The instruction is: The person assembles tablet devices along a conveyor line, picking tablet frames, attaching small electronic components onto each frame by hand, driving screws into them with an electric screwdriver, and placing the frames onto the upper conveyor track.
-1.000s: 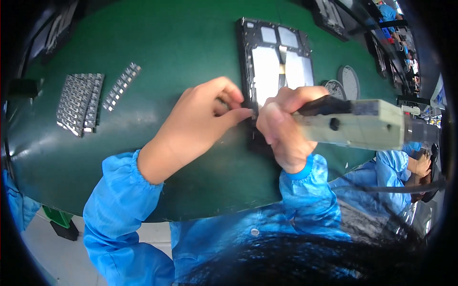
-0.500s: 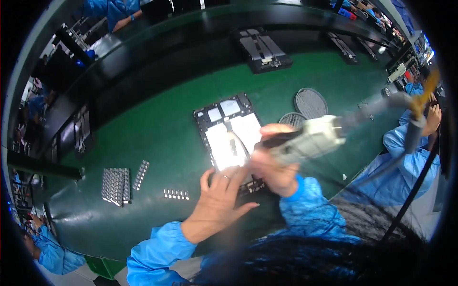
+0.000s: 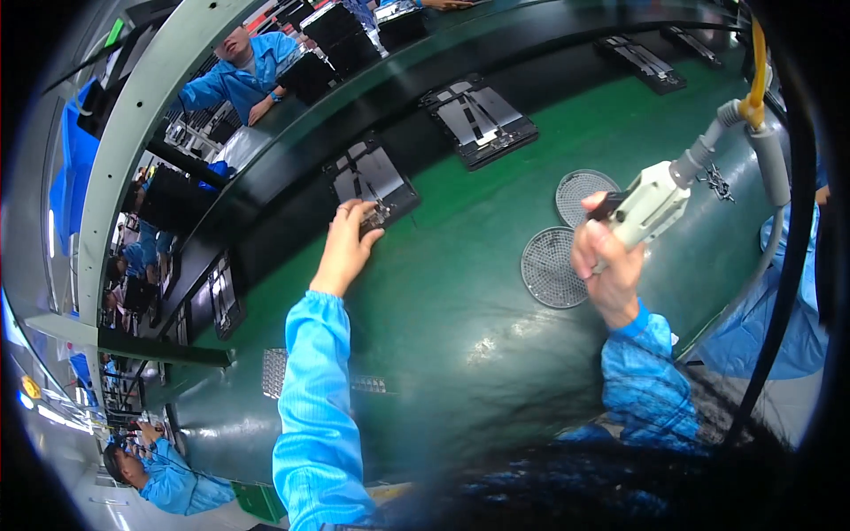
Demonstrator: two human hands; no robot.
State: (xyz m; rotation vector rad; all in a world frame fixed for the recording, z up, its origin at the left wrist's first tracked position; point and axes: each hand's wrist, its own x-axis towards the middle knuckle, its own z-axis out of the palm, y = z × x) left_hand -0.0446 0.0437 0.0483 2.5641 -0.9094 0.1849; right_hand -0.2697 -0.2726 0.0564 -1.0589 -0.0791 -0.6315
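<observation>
An opened tablet-like device (image 3: 376,173), with silvery panels and a dark frame, lies at the left of centre, across the border of the dark strip and the green table. At its near edge, my left hand (image 3: 345,243) rests with the fingers apart; the fingertips touch the device. To the right, my right hand (image 3: 611,265) is closed round a pale grey-green hose-fed hand tool (image 3: 653,205) with a black part at the fingers. Its working tip is hidden. Below the tool, two round grey gridded trays (image 3: 551,267) lie on the table, partly behind that hand.
Another opened device (image 3: 482,124) lies farther back, and more stand along the dark strip (image 3: 567,84). Sheets of small parts (image 3: 274,372) lie beside my left sleeve. A grey hose (image 3: 775,177) hangs at right, near loose metal pieces (image 3: 717,183). Co-workers in blue sit around.
The opened device has moved from mid-table to the far left, with my left hand following. My right hand has drawn the hand tool away to the right. The view has turned.
</observation>
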